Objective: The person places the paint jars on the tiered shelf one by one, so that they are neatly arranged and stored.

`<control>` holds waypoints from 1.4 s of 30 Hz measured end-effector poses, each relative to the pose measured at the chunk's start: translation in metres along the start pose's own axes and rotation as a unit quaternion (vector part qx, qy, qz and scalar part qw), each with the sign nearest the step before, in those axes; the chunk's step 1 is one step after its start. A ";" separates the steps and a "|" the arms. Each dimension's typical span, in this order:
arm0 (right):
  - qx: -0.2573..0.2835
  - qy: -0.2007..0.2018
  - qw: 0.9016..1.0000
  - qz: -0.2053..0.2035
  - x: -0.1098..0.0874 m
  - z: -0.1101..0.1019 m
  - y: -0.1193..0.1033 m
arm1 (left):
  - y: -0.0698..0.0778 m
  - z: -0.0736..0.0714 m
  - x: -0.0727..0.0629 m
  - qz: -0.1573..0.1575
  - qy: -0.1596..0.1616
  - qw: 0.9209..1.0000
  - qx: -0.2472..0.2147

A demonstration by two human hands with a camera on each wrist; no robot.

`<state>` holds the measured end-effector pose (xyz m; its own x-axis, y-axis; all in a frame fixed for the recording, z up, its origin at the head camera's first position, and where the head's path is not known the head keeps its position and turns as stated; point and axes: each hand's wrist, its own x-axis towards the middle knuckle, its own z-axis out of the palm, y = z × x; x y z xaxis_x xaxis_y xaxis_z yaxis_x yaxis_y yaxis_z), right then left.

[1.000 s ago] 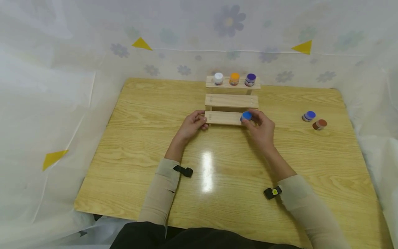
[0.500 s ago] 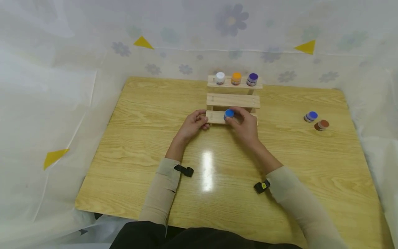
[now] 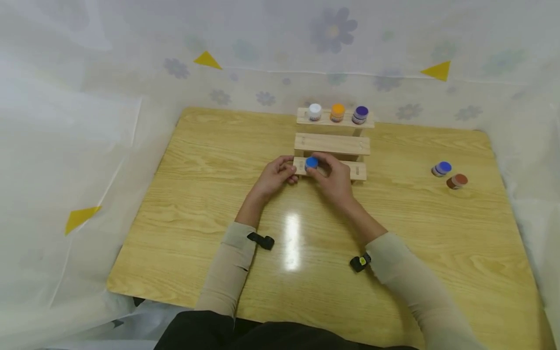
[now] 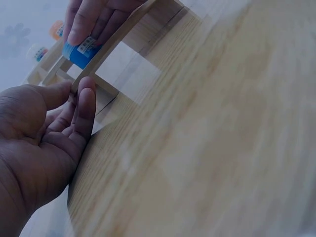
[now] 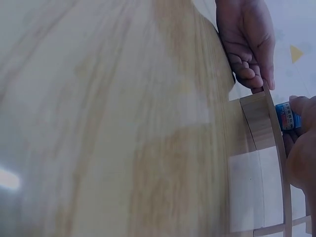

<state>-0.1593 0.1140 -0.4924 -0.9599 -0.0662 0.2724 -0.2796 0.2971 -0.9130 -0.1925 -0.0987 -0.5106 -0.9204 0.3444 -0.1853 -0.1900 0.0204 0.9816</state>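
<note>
A three-step wooden rack [image 3: 332,144] stands near the back of the table. My right hand [image 3: 335,181] holds a small paint jar with a blue lid [image 3: 311,163] between thumb and fingers, at the left part of the lowest step. In the right wrist view the jar's label [image 5: 286,116] faces the camera and its base appears to meet the board. With thumb and fingers my left hand [image 3: 274,179] pinches the left end of that step, as the left wrist view shows. On the top step stand a white jar [image 3: 314,112], an orange jar [image 3: 337,113] and a purple jar [image 3: 360,114].
To the right on the wooden table [image 3: 210,194] stand a jar with a violet-blue lid [image 3: 442,168] and a brown-lidded jar [image 3: 457,181], close together. A white flowered sheet [image 3: 271,43] hangs behind the table's back edge.
My right hand has moved left along the lowest step with the blue-lidded jar, from the right end to the left part. My left hand keeps its grip on the step's end.
</note>
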 end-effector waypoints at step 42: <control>0.016 0.137 0.989 0.055 -0.052 -0.102 0.020 | 0.000 0.001 -0.001 -0.003 0.003 1.000 0.013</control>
<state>-0.1127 0.2208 -0.4943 -0.9442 0.2266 0.2389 -0.1786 0.2573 -0.9497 -0.1915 -0.0977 -0.5109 -0.9213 0.3381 -0.1920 -0.1871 0.0474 0.9812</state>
